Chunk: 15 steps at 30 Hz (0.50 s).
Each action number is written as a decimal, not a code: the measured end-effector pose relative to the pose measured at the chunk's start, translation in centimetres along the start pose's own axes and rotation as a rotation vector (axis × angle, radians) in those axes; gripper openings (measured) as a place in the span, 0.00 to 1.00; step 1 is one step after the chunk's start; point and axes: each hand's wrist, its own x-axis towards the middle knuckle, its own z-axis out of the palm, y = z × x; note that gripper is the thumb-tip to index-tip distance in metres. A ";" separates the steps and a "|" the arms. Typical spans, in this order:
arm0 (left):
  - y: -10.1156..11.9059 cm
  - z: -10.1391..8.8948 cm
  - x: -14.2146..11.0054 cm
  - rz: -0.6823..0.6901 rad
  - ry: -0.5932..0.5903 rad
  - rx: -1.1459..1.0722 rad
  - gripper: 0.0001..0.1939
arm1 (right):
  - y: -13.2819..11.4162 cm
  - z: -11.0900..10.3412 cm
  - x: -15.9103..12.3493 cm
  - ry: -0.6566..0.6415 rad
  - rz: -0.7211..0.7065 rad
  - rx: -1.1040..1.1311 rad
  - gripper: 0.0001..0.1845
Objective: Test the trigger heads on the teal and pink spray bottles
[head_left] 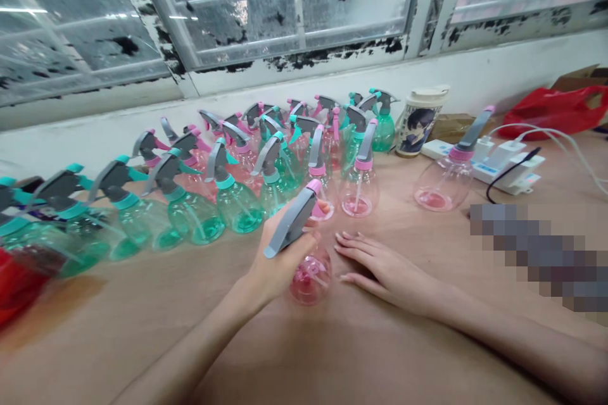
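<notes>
My left hand [280, 250] is wrapped round the neck of a pink spray bottle [311, 278] with a grey and pink trigger head. The bottle is clear pink, and the fingers partly hide its neck. To its right, my right hand [380, 269] lies flat on the table with fingers stretched out, holding nothing. Just beyond the hands stand pink spray bottles, one [358, 193] upright near the middle and another [444, 183] farther right. A row of green spray bottles [240, 205] runs off to the left.
More pink and green bottles crowd toward the wall. A printed cup [418, 123] stands beside them. At the right are a power strip [503, 168] with plugs and cables, and a red plastic bag [551, 111]. Another red bag [16, 288] lies at the left edge. Windows line the back.
</notes>
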 end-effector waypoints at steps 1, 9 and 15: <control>0.0 -0.1 0.0 0.009 -0.005 -0.001 0.05 | 0.0 0.0 0.0 0.001 -0.001 0.004 0.29; 0.0 -0.4 0.1 0.103 -0.042 0.021 0.03 | 0.1 0.0 -0.1 0.018 -0.021 -0.045 0.29; -0.5 -0.2 0.0 0.102 0.015 0.028 0.06 | 0.2 0.5 -0.5 0.094 0.082 -0.174 0.33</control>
